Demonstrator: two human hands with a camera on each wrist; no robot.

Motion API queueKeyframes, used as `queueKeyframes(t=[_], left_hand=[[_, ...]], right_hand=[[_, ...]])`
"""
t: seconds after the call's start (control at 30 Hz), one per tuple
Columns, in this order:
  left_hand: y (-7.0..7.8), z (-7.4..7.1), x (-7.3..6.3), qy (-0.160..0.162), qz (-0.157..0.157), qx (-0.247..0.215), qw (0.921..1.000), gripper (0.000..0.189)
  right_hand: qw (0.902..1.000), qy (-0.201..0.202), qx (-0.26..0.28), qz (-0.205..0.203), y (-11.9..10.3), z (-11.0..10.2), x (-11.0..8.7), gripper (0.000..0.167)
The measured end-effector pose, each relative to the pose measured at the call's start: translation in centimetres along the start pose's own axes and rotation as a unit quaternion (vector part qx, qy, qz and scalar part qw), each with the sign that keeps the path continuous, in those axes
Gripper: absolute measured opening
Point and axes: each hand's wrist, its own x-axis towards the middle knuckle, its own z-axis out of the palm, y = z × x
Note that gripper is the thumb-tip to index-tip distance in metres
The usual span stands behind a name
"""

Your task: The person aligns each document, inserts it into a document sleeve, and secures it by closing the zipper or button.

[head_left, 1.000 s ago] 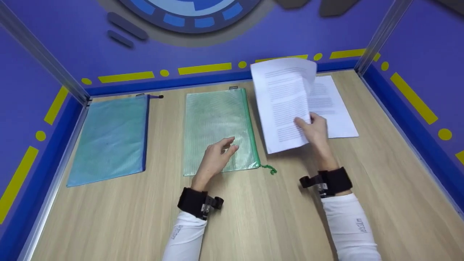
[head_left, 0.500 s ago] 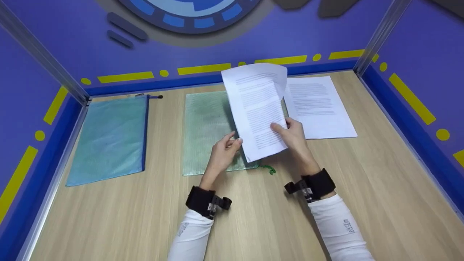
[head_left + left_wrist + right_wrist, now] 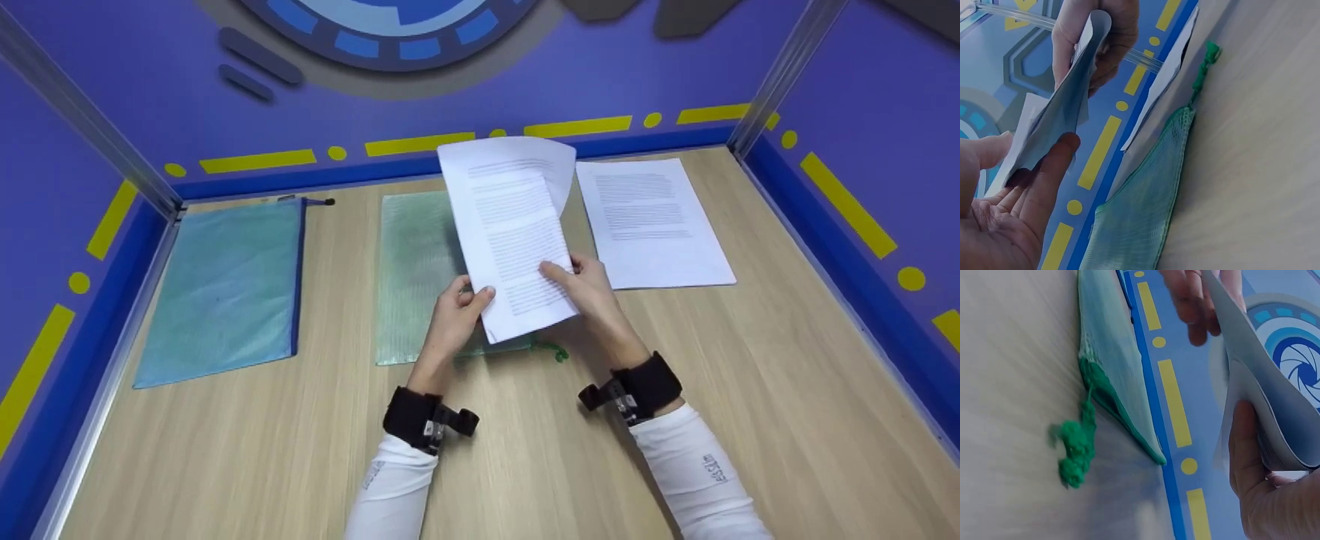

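Head view: right hand (image 3: 596, 296) pinches the printed sheets (image 3: 517, 232) by the right edge, up over the green mesh zip pouch (image 3: 409, 307) on the counter (image 3: 525, 450).

Left wrist view: left hand (image 3: 1010, 225) straddles the opposite edge — can't tell if it's actually gripping.

Right wrist view: paper bows a lot, so probably light, floppy, slippery — I'd pinch every layer, low on both sides.
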Motion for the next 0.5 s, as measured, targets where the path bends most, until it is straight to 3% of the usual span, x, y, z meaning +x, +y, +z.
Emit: queueKeyframes(t=[0.27,0.5], left_hand=[[0.1,-0.7,-0.2,0.016,0.008,-0.025,0.9995,0.038],[0.1,-1.9,-0.2,0.053,0.016,-0.031,0.9980,0.033]], right_hand=[[0.9975,-0.035,-0.047,-0.040,0.3,1.0,-0.3,0.053],[0.9954,-0.017,-0.079,-0.051,0.1,-0.1,-0.3,0.061]])
